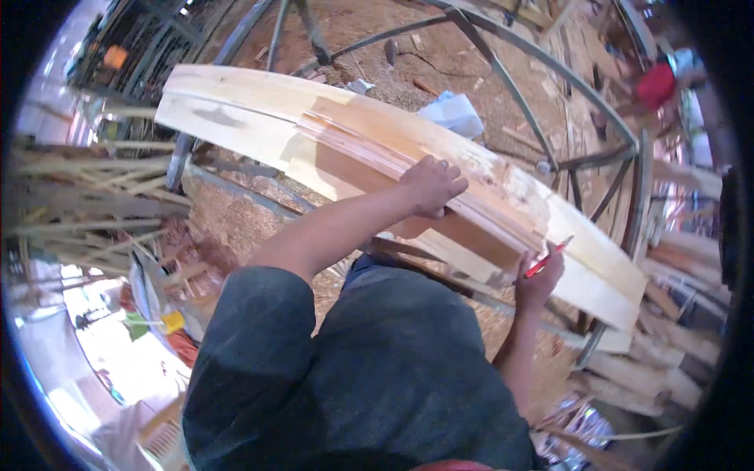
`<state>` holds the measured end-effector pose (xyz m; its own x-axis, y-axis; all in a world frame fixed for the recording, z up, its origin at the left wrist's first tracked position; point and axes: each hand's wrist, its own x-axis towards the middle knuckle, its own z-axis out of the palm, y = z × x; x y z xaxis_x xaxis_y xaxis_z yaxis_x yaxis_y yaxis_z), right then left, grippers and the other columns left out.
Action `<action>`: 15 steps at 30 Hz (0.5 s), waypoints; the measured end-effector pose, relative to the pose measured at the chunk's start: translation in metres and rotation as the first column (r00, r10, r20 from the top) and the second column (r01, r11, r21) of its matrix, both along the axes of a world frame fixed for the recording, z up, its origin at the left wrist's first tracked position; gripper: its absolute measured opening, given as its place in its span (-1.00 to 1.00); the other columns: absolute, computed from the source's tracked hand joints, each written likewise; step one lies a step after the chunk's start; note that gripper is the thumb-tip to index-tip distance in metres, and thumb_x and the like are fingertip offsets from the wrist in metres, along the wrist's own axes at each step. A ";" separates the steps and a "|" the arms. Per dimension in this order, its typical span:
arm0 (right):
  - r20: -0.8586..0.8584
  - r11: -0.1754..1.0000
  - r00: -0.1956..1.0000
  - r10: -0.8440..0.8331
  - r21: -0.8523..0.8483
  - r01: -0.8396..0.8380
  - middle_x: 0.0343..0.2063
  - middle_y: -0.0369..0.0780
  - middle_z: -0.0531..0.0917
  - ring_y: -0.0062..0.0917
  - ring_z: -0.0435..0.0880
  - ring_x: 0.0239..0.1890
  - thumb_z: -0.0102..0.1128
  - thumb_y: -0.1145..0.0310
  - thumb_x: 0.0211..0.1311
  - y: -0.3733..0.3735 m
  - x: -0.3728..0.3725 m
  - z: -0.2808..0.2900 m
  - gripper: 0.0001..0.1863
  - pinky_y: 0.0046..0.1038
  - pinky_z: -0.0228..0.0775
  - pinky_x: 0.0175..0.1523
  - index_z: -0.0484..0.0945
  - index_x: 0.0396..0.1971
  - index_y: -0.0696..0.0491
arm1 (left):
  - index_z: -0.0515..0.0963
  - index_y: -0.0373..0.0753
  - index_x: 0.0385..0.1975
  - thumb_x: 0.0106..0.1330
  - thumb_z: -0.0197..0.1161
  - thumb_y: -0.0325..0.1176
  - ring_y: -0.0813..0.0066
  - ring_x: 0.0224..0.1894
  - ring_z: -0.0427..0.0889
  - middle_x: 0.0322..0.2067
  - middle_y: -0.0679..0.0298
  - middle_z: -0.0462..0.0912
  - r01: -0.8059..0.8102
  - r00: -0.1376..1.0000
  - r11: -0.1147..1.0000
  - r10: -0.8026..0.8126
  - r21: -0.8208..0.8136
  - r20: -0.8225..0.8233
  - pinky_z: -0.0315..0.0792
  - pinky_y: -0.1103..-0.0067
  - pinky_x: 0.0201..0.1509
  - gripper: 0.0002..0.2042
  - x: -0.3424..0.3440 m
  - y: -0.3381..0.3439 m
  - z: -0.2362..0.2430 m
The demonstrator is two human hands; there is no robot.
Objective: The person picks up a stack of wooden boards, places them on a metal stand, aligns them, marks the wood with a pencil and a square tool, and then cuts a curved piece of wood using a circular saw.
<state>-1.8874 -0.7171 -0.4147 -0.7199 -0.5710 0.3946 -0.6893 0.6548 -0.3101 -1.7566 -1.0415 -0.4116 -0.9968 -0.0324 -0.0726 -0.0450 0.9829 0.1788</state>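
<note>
Narrow timber (369, 157) lies lengthwise on pale planking (251, 88) in the head view, across a metal-framed bench (179, 161) in front of the person. Of the 2 hands, the left hand (433, 187) curls its fingers over the timber's upper edge near mid-length, gripping it; the right hand (539, 281) is closed around a red pencil (542, 264) beside the timber's right end. I cannot tell whether this hand also touches the wood.

With only 1 hand clearly holding it, the timber could pivot if pressure fell off-centre, or slide if the pencil hand knocked its end. Its top shows several lengthwise layers; if these are loose, they could slip apart. Shavings on the floor (236, 216) might cause unsteady footing.
</note>
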 end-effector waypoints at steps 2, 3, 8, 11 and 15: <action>0.127 0.986 0.983 0.136 0.080 -0.146 0.10 0.02 0.55 -0.02 0.53 0.15 0.51 0.38 0.08 -0.024 0.006 0.017 -0.32 -0.07 0.37 0.29 0.45 0.24 0.09 | 0.51 -0.10 0.03 -0.06 0.57 -0.07 0.19 0.04 0.66 -0.07 0.19 0.63 0.054 0.998 0.998 -0.053 0.044 -0.024 0.50 0.25 0.02 -0.38 0.003 0.000 -0.004; 0.164 0.972 0.972 0.169 0.135 -0.191 0.10 0.01 0.56 -0.02 0.54 0.15 0.55 0.39 0.02 -0.036 0.010 0.022 -0.28 -0.07 0.37 0.29 0.45 0.23 0.07 | 0.53 -0.11 -0.01 -0.08 0.58 -0.08 0.18 0.02 0.67 -0.09 0.20 0.63 0.045 0.998 0.998 -0.043 0.042 -0.054 0.51 0.27 0.02 -0.40 0.005 0.001 -0.009; 0.144 0.932 0.960 0.242 0.241 -0.271 -0.06 -0.09 0.62 -0.09 0.57 0.06 0.58 0.49 -0.19 -0.055 0.001 0.005 -0.36 -0.10 0.42 0.12 0.51 0.01 0.03 | 0.56 -0.09 0.07 0.10 0.49 0.06 0.18 0.10 0.65 -0.03 0.15 0.66 0.036 0.999 0.995 -0.033 0.096 -0.028 0.47 0.23 0.12 -0.42 0.008 -0.003 -0.019; 0.126 0.927 0.951 0.282 0.218 -0.304 -0.30 -0.15 0.62 -0.11 0.62 -0.15 0.54 0.51 -0.19 -0.058 0.004 0.009 -0.47 -0.13 0.43 -0.06 0.49 -0.15 0.01 | 0.56 -0.11 -0.08 -0.08 0.57 -0.08 0.15 0.01 0.68 -0.12 0.18 0.65 0.020 0.982 0.996 -0.005 0.082 -0.187 0.49 0.25 0.07 -0.46 0.009 -0.001 -0.036; 0.141 0.949 0.955 0.260 0.146 -0.280 -0.41 -0.15 0.58 -0.10 0.60 -0.24 0.44 0.57 -0.21 -0.058 -0.002 0.009 -0.58 -0.11 0.41 -0.11 0.47 -0.28 0.02 | 0.58 -0.09 -0.01 0.03 0.53 -0.03 0.18 0.08 0.66 -0.06 0.17 0.67 -0.059 0.976 0.993 0.080 0.107 -0.203 0.46 0.16 0.13 -0.47 0.043 -0.048 -0.027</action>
